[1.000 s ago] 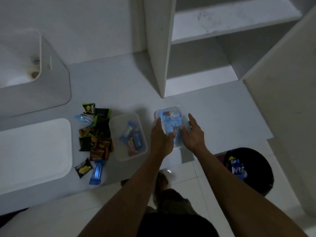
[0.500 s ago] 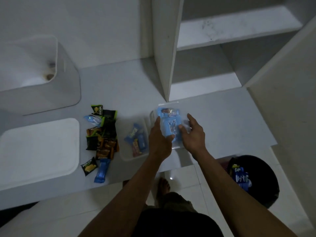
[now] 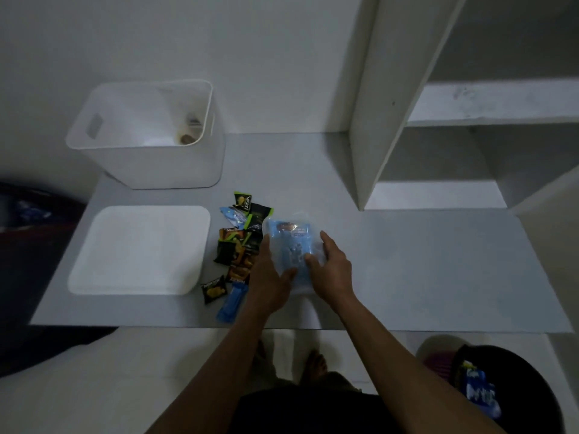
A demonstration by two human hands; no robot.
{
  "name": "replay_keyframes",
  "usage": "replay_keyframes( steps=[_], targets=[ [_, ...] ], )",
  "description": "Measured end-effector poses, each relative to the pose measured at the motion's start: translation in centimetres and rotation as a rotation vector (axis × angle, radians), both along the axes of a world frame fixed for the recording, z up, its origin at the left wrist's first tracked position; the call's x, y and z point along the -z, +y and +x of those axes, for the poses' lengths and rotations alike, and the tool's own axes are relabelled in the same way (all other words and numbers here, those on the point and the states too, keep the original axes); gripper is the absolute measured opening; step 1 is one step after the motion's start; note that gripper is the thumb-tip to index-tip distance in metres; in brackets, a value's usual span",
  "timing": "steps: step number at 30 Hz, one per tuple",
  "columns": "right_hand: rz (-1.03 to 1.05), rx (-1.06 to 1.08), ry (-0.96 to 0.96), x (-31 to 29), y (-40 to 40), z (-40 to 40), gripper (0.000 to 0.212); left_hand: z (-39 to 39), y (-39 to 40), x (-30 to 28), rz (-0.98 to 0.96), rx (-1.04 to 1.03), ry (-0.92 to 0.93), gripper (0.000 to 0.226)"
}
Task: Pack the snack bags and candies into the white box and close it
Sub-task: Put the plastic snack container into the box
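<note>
I see the grey table [image 3: 407, 277] filling the middle of the frame, with a white shelf unit [image 3: 376, 104] rising at upper right. At upper left stands the white box [image 3: 147, 136], open and mostly bare inside, something small and dim in its far corner. Just below it, at centre left, the white lid [image 3: 138, 249] lies flat. Right of the lid sits the pile of snack bags [image 3: 238, 242], dark packets and a blue one at the near edge.

Over the right side of that pile I hold a clear container [image 3: 291, 245] with blue candy wrappers inside. My left hand [image 3: 269, 277] grips its left side, thumb across the front; my right hand [image 3: 332, 270] curls round its right side. I cannot tell whether the container rests on anything beneath it.

My worry: the plastic looks slick and the light is poor, so a tilt on the way to the box could spill candies. The container could also sweep loose packets off the near edge.
</note>
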State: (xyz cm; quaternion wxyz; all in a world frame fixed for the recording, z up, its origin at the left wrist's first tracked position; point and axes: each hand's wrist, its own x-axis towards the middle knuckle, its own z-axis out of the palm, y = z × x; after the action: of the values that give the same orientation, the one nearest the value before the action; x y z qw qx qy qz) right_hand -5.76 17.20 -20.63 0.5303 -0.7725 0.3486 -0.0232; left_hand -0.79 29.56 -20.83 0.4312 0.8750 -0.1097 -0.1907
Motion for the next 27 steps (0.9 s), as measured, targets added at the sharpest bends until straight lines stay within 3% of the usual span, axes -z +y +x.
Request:
replay_keyframes(
  steps=[12, 27],
  targets=[
    [0.007, -0.037, 0.004, 1.2, -0.2, -0.6, 0.070, 0.5, 0.3, 1.7, -0.021, 0.025, 0.115, 0.092],
    [0.076, -0.033, -0.123, -1.5, 1.8, -0.9, 0.065, 0.6, 1.9, -2.2, -0.137, 0.031, 0.125, 0.091]
  ],
)
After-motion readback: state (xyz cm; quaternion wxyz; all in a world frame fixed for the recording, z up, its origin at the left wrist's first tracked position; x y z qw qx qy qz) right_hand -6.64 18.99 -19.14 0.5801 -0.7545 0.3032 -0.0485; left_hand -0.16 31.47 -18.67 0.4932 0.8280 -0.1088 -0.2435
